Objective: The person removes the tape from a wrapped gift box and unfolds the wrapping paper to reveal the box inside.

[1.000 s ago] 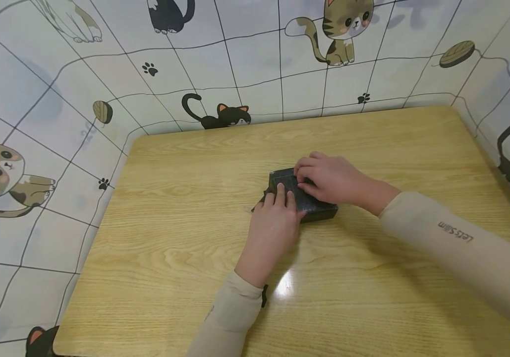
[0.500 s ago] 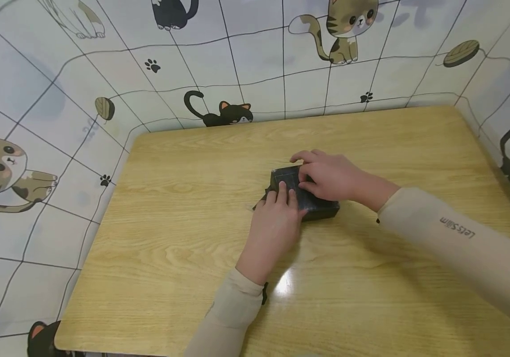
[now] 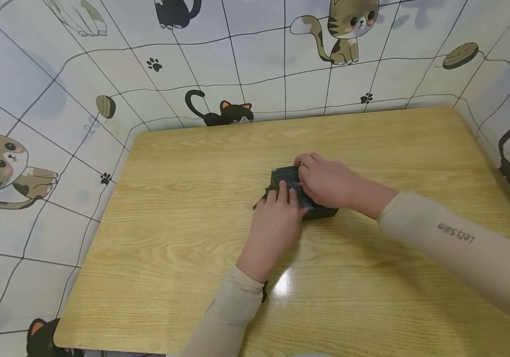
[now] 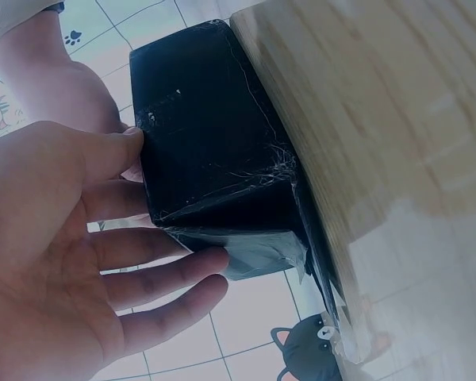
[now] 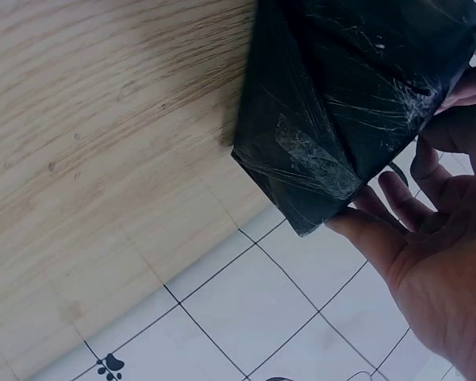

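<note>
A black box (image 3: 287,174), scuffed and with shiny clear film on its sides, lies on the table. In the left wrist view a dark flap (image 4: 270,252) stands out from its end. My left hand (image 3: 276,220) rests on the top with fingers nearly straight, the thumb at the near edge. My right hand (image 3: 328,182) is on the right part of the top, its fingers bent and gathered against the surface. In the right wrist view its fingertips meet the box's upper edge, beside a thin dark strip (image 5: 398,173). What they pinch, if anything, is hidden.
The wooden table (image 3: 170,238) has rounded corners and stands against walls (image 3: 259,59) covered in a cat-print grid pattern. A bit of clear film (image 4: 353,337) pokes out at the box's open end, near the tabletop.
My right hand's fingers have lifted, then come back down and drawn together on the box top. The left hand and the box have stayed in place; the view has shifted slightly.
</note>
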The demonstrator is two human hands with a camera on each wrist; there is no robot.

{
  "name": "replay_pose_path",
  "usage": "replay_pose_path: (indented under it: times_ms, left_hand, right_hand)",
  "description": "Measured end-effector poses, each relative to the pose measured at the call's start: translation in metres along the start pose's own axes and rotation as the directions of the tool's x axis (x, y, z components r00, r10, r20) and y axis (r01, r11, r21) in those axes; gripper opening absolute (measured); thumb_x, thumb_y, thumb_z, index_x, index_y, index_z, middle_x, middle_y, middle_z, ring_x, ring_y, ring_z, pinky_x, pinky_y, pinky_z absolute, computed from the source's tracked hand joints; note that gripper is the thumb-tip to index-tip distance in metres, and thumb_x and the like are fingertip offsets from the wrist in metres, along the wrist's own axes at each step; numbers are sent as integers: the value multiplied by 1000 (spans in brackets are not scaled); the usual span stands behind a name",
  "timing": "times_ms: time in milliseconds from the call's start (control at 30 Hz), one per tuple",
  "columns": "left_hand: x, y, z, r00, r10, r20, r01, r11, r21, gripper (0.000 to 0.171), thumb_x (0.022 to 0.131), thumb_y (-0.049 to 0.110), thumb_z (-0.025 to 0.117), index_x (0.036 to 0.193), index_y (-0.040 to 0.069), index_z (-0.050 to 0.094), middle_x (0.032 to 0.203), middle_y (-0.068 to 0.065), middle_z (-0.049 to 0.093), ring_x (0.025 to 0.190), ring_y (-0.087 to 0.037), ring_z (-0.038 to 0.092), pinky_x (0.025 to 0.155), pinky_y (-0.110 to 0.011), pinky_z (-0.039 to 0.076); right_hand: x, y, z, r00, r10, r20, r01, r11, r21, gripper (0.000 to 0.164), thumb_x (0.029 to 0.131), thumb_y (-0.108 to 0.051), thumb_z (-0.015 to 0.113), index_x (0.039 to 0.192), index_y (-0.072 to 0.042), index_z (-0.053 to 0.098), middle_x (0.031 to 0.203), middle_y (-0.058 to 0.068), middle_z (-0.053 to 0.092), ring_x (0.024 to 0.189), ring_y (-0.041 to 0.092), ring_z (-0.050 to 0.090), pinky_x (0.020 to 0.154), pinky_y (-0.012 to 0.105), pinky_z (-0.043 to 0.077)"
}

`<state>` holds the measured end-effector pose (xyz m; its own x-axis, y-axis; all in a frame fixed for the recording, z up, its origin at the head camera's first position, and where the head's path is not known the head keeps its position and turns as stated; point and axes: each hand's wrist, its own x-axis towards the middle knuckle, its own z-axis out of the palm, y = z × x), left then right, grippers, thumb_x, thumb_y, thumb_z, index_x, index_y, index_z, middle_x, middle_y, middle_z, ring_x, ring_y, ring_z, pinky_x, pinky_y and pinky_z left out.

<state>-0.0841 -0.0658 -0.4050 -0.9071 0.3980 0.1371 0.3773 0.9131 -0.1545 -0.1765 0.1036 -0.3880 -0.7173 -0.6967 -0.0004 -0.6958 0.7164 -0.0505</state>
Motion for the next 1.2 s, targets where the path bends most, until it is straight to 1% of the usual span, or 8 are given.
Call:
replay_pose_path:
  times_ms: [233, 533, 600, 667, 767, 800, 1000, 1200]
  left_hand:
    - [2, 1, 0, 1000, 8, -7, -8, 1000, 4, 55, 112, 49, 48, 144, 10, 68, 150, -18, 65, 118, -29, 70, 85, -42, 63]
    - [2, 2, 2, 999, 10, -32, -9, 1000, 13, 54, 111, 50, 50, 142, 10, 70, 147, -17, 67, 117, -29, 70, 83, -40, 63]
    - [2, 2, 2, 999, 11, -31, -11, 1000, 11, 54, 111, 50, 50, 142, 10, 70, 148, -17, 67, 118, -29, 70, 83, -41, 63]
    - [2, 2, 2, 1000, 10, -20, -9, 1000, 8, 54, 112, 50, 49, 143, 11, 69, 149, -17, 66, 120, -29, 70, 84, -41, 63]
    - [1, 2, 2, 1000, 5, 9, -6, 1000, 8, 55, 112, 50, 47, 145, 11, 67, 151, -16, 64, 123, -29, 69, 86, -42, 63]
    - [1, 2, 1, 1000, 4, 20, -5, 1000, 8, 56, 112, 51, 47, 146, 11, 67, 152, -16, 63, 123, -29, 69, 87, -42, 63]
    - [0, 0, 0, 1000, 3, 20, -3, 1000, 9, 57, 112, 51, 47, 146, 10, 66, 152, -17, 63, 124, -29, 69, 89, -42, 63]
    - [0, -1, 0, 1000, -3, 6, 3, 1000, 7, 57, 112, 50, 47, 146, 9, 66, 151, -18, 64, 123, -30, 69, 88, -42, 63]
  right_hand:
    - [-2, -5, 4, 1000, -26, 5, 27, 992, -125, 44, 106, -20, 63, 131, 16, 61, 146, 27, 54, 129, 41, 59, 98, 49, 61]
    - [-3, -3, 0, 995, -85, 55, 95, 974, -204, 41, 104, -5, 66, 135, 20, 57, 142, 31, 54, 122, 42, 62, 103, 47, 58]
    - [-3, 3, -1, 998, -66, 23, 68, 992, -105, 30, 104, -3, 64, 126, 18, 63, 140, 29, 57, 118, 40, 65, 100, 47, 59]
    - [-5, 10, -3, 999, -27, -17, 28, 998, 53, 22, 105, -4, 61, 117, 13, 67, 138, 28, 59, 117, 40, 66, 99, 48, 59]
    - [-7, 18, -5, 998, 37, -48, -21, 958, 287, 17, 107, -10, 61, 106, 4, 70, 140, 24, 61, 120, 40, 67, 99, 51, 58]
    - [-8, 18, -5, 998, 42, -42, -27, 950, 311, 18, 107, -13, 63, 106, 2, 70, 141, 24, 60, 122, 40, 67, 100, 53, 57]
    - [-9, 10, -2, 997, 81, -13, -75, 961, 265, 22, 104, -25, 72, 101, -4, 72, 147, 21, 58, 128, 38, 64, 93, 51, 59]
    - [-6, 3, 1, 991, 134, -17, -127, 968, 217, 20, 106, -21, 67, 93, -7, 73, 146, 15, 61, 135, 36, 58, 83, 50, 62]
